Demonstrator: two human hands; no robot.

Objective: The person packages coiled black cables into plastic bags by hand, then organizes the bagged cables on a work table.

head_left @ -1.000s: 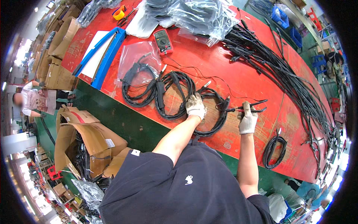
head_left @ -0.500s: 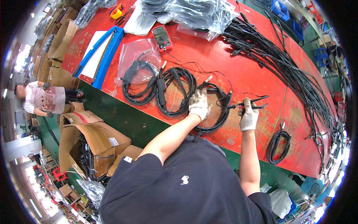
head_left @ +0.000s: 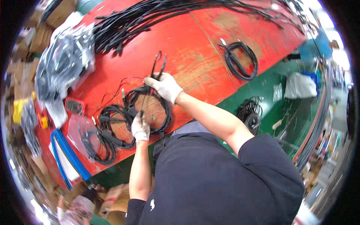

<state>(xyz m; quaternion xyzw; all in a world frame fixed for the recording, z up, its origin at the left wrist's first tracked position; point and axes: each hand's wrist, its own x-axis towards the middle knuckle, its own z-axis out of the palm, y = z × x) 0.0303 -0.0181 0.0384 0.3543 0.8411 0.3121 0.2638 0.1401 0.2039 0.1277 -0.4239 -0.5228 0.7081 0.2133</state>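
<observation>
My left hand (head_left: pixel 140 128), in a white work glove, is closed on a thin black probe at the near edge of a coiled black cable (head_left: pixel 167 118). Farther right, my gloved right hand (head_left: pixel 165 87) is closed at the coil's far side around a dark test probe; two black leads (head_left: pixel 159 63) stick up beyond its fingers. Its fingers hide where the probe meets the cable. Thin wires run left toward a red and grey multimeter (head_left: pixel 75 106). Two more black cable coils (head_left: pixel 112 120) lie left of my hands, one partly on a clear plastic bag (head_left: pixel 79 129).
On the red table (head_left: pixel 180 41), a long bundle of black cables (head_left: pixel 150 15) spans the far side. Plastic bags (head_left: pixel 63 63) lie left, above a blue-framed tray (head_left: pixel 71 157). Another cable coil (head_left: pixel 240 62) sits right. A person (head_left: pixel 78 210) is at lower left.
My view has turned, so the table appears rotated. My left hand has left the coil's rim and now grips a thin probe. My right hand has moved to the coil's far side.
</observation>
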